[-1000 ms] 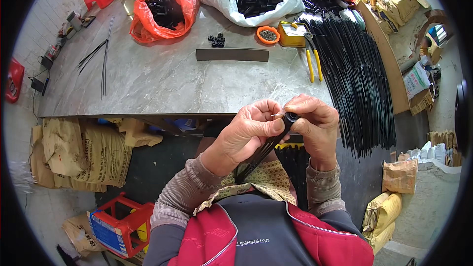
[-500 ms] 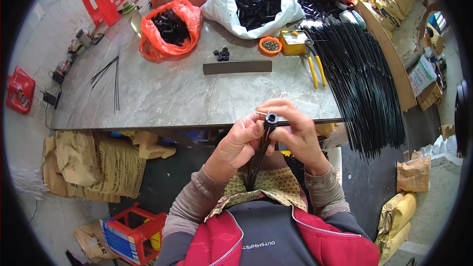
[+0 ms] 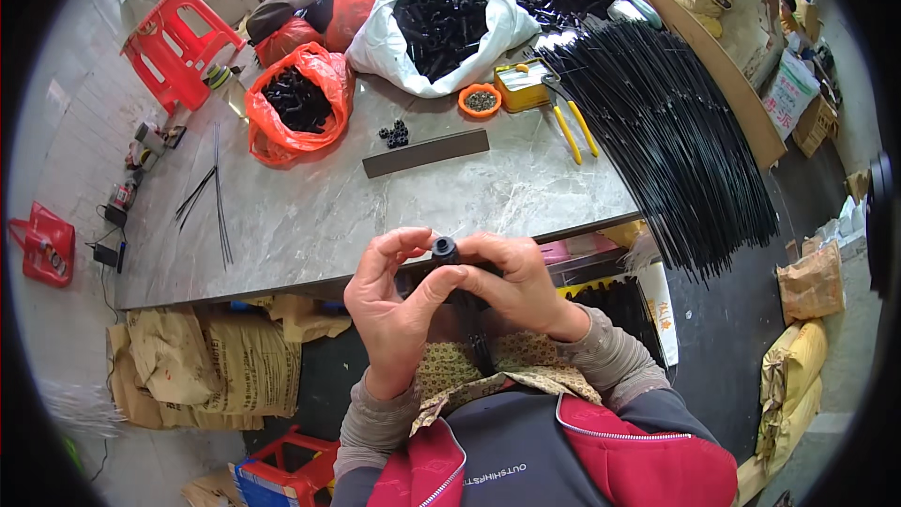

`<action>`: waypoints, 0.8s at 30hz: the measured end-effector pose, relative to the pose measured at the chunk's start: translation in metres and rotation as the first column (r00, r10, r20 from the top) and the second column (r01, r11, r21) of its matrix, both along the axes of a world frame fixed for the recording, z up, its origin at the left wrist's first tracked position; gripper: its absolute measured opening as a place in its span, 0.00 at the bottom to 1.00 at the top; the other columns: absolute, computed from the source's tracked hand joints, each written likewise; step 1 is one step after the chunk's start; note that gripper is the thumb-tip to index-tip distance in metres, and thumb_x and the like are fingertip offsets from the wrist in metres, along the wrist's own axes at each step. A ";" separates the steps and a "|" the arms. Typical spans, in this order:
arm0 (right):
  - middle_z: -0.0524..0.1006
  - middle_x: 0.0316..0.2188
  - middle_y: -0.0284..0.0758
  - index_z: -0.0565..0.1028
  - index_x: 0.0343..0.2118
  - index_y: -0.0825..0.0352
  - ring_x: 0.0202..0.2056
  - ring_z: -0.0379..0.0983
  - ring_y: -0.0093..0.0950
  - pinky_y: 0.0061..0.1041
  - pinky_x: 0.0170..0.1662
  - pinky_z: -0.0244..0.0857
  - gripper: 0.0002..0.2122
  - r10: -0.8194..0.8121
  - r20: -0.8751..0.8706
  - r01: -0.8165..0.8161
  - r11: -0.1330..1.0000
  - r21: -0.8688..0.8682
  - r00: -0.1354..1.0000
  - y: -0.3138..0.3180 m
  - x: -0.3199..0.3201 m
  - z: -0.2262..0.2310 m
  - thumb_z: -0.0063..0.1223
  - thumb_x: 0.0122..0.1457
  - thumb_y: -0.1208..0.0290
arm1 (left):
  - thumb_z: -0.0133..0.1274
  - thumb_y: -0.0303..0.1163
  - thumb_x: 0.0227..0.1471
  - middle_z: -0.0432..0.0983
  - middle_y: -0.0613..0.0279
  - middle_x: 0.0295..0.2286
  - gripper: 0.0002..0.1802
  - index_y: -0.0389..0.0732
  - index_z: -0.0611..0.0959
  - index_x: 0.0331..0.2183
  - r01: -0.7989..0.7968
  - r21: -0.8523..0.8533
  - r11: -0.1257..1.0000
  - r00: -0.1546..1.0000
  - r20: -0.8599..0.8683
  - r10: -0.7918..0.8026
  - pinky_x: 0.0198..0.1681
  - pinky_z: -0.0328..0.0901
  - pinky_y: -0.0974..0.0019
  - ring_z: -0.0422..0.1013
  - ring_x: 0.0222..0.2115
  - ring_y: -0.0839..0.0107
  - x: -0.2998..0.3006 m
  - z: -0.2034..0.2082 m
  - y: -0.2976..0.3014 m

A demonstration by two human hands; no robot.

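Observation:
In front of my body stands a black tube (image 3: 444,249) with a hollow round end facing up. Its lower length runs down toward my lap, over the patterned cloth (image 3: 526,353). My left hand (image 3: 389,305) grips the tube's top from the left, with the thumb pressed along its side and the index finger bent toward the rim. From the right, my right hand (image 3: 514,284) holds the same end, its thumb meeting the left thumb at the front. Fingers behind the tube are partly hidden.
On the grey table (image 3: 310,235) lie a dark flat bar (image 3: 427,152), small black parts (image 3: 394,134), an orange dish (image 3: 480,100), yellow-handled pliers (image 3: 570,127) and a heap of black rods (image 3: 662,141). Behind are a white sack (image 3: 375,38) and a red bag (image 3: 272,143) of black pieces.
Both hands have shifted left and slightly down in view with the tube. The thin white strand near the fingertips no longer shows. My view has turned, tilting the table.

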State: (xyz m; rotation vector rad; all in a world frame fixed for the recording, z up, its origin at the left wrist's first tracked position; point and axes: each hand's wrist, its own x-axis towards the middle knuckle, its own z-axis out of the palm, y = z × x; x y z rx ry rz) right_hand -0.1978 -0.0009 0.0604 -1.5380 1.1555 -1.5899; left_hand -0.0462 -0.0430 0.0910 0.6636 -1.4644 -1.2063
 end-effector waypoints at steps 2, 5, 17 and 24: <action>0.78 0.26 0.38 0.79 0.38 0.70 0.27 0.75 0.26 0.25 0.33 0.67 0.09 -0.038 -0.035 0.037 0.999 -0.040 0.999 -0.003 0.005 0.001 0.61 0.57 0.71 | 0.67 0.21 0.44 0.77 0.61 0.37 0.19 0.32 0.79 0.40 -0.009 0.033 0.999 0.999 0.034 0.008 0.46 0.67 0.70 0.72 0.38 0.74 0.004 0.009 0.000; 0.78 0.26 0.39 0.79 0.36 0.69 0.27 0.74 0.28 0.27 0.32 0.66 0.08 -0.101 -0.045 0.097 0.992 -0.080 0.994 -0.002 0.015 0.001 0.62 0.56 0.72 | 0.67 0.21 0.45 0.77 0.63 0.34 0.16 0.33 0.80 0.38 -0.032 0.085 0.996 0.998 0.055 0.028 0.45 0.66 0.71 0.72 0.37 0.75 0.009 0.014 0.000; 0.78 0.27 0.31 0.76 0.40 0.70 0.29 0.73 0.18 0.21 0.33 0.68 0.12 0.573 0.600 -0.805 0.547 0.228 0.559 0.004 0.044 -0.094 0.58 0.61 0.66 | 0.56 0.16 0.51 0.78 0.54 0.35 0.15 0.27 0.76 0.43 0.242 0.267 0.933 0.961 -0.200 -0.192 0.44 0.69 0.71 0.75 0.36 0.70 0.026 0.006 -0.023; 0.72 0.13 0.27 0.78 0.26 0.70 0.14 0.66 0.14 0.16 0.19 0.59 0.15 0.316 0.547 -0.586 0.683 0.436 0.775 0.010 0.061 -0.082 0.55 0.64 0.63 | 0.61 0.29 0.54 0.80 0.49 0.34 0.18 0.28 0.78 0.43 0.315 0.296 0.902 0.927 -0.302 -0.224 0.45 0.72 0.63 0.78 0.36 0.62 0.028 0.000 -0.031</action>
